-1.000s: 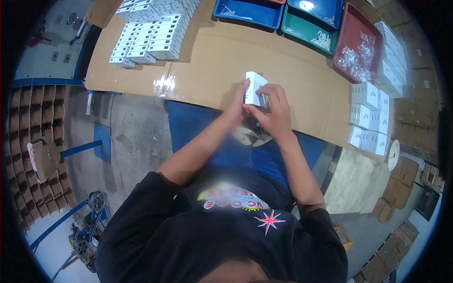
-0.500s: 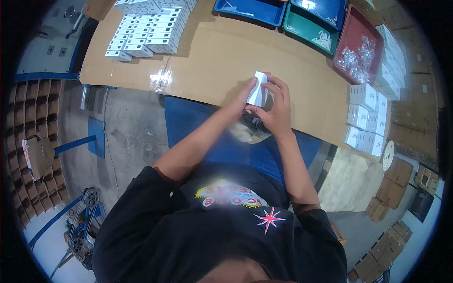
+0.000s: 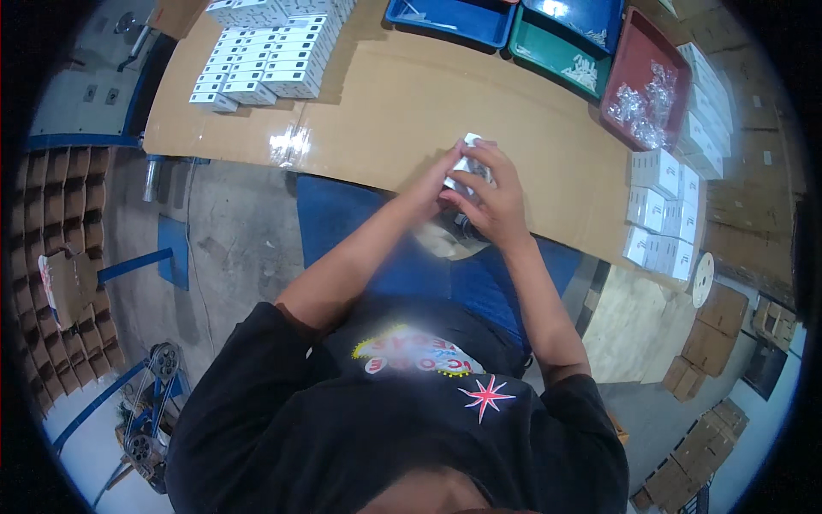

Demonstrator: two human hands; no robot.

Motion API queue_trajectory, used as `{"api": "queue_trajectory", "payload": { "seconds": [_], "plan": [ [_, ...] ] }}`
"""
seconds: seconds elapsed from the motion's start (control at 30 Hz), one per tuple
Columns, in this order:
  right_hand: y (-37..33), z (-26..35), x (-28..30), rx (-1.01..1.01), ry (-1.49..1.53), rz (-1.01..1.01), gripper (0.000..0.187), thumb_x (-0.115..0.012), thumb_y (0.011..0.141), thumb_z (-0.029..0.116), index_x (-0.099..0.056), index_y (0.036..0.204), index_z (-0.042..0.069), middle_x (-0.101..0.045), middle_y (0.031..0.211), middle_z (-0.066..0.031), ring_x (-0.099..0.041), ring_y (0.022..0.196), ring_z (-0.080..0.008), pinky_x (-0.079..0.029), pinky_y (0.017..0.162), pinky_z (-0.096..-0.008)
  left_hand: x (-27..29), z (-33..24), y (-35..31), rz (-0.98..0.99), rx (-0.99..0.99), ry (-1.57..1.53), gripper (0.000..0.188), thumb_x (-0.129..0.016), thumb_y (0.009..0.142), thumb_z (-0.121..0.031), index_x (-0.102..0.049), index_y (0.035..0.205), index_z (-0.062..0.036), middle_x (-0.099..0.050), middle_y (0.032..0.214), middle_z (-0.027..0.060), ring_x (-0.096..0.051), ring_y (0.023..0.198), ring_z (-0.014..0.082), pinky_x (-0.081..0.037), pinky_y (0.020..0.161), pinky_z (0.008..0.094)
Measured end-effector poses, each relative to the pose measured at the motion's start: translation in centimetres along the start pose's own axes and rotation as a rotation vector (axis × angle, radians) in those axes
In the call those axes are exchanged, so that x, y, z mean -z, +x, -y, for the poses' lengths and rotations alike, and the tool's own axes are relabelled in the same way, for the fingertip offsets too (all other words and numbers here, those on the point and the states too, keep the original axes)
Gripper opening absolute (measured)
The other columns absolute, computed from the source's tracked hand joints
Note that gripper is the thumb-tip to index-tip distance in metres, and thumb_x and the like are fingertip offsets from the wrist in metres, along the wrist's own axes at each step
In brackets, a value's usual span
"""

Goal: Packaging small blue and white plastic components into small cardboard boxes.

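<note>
A small white box (image 3: 472, 138) is held between my two hands near the table's front edge. My left hand (image 3: 433, 182) is closed along the box's left side. My right hand (image 3: 500, 194) wraps over it from the right, fingers bent across its face and thumb below. Much of the box is hidden behind my fingers, so its open or folded flaps cannot be made out. Just below my hands, a dark object (image 3: 463, 224) shows over my lap, too unclear to name.
White boxes (image 3: 295, 64) stand stacked at the table's far left, with more white boxes (image 3: 655, 210) on the right. Blue (image 3: 454, 27), green (image 3: 548, 68) and red (image 3: 618, 81) trays along the back hold small parts and clear bags. Cardboard covers the table (image 3: 377, 103).
My right hand's fingers have moved further across the box and now cover more of its face. My left hand keeps its hold.
</note>
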State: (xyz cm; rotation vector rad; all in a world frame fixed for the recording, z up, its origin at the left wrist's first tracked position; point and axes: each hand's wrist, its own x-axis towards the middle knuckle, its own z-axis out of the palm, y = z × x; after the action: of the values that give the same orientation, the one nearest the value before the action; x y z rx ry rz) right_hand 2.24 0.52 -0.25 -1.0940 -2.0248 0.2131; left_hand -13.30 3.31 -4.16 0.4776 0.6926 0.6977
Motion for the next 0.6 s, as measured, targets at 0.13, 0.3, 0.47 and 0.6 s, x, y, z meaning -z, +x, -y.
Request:
{"api": "queue_trajectory", "payload": {
  "seconds": [0.13,0.3,0.47,0.6],
  "plan": [
    [0.6,-0.2,0.3,0.078,0.034,0.038,0.033,-0.086,0.074,0.03,-0.076,0.102,0.015,-0.065,0.12,-0.0082,-0.06,0.121,-0.0322,-0.047,0.105,-0.0508,-0.3,-0.6,-0.7,0.003,0.082,-0.114,0.048,-0.048,0.106,-0.052,-0.055,0.139,-0.0178,-0.062,0.122,0.0033,-0.063,0.11,0.0146,-0.056,0.087,0.0321],
    [1.0,-0.5,0.8,0.156,0.004,0.075,0.027,-0.084,0.075,0.031,-0.074,0.095,0.014,-0.066,0.112,-0.0071,-0.062,0.114,-0.0302,-0.049,0.103,-0.0481,0.3,-0.1,-0.7,0.082,0.102,-0.149,0.044,-0.045,0.108,-0.046,-0.054,0.138,-0.0157,-0.062,0.122,0.0029,-0.065,0.11,0.0148,-0.057,0.089,0.0316],
    [1.8,0.0,1.1,0.241,-0.029,0.166,0.022,-0.08,0.077,0.029,-0.073,0.093,0.015,-0.065,0.108,-0.0059,-0.061,0.106,-0.0284,-0.05,0.093,-0.0429,0.1,0.0,-1.3,0.129,0.159,-0.238,0.04,-0.042,0.109,-0.042,-0.054,0.137,-0.0152,-0.057,0.129,0.0035,-0.06,0.118,0.0147,-0.054,0.096,0.0322],
    [1.7,0.1,1.3,0.236,-0.025,0.18,0.023,-0.079,0.077,0.03,-0.072,0.092,0.015,-0.064,0.108,-0.0056,-0.061,0.108,-0.0281,-0.05,0.094,-0.0428,-0.9,-0.7,-1.9,0.095,0.191,-0.18,0.039,-0.04,0.11,-0.039,-0.054,0.137,-0.0136,-0.056,0.132,0.0039,-0.058,0.121,0.0147,-0.053,0.098,0.0322]
  ]
}}
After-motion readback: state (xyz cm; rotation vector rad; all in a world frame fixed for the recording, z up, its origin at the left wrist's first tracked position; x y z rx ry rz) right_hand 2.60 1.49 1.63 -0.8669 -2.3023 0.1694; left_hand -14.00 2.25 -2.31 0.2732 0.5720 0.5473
